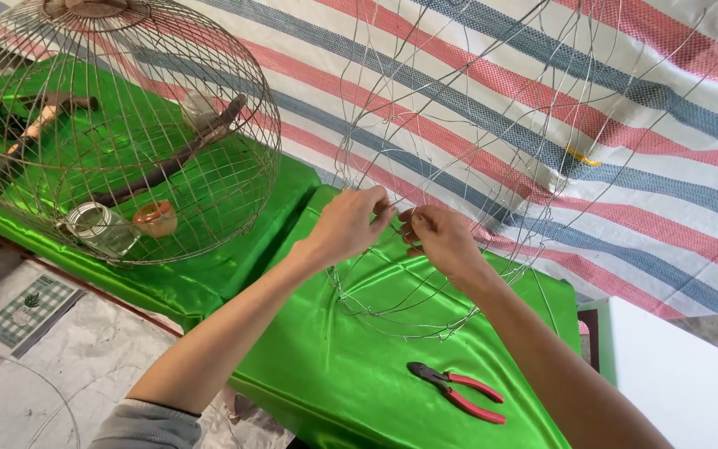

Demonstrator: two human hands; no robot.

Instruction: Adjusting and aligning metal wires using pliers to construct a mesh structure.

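Nearest, red-handled pliers (pixel 457 392) lie shut on the green satin cloth (pixel 334 374), just right of centre, within reach of the right arm. Past them, the left hand (pixel 346 224) and right hand (pixel 442 239) meet at mid-frame, fingertips pinched on thin wire of the unfinished wire cage frame (pixel 459 166), likely steadying one crossing point; the frame's lower ring rests on the cloth. Far left sits a finished domed wire cage (pixel 118 125) with perches, glass jar (pixel 101 229) and orange cup (pixel 156 219) inside. Striped tarp (pixel 666 125) behind.

Shiny green cloth (pixel 351 374), red-handled pliers (pixel 459 392), perhaps silvery wire frame (pixel 425 249)
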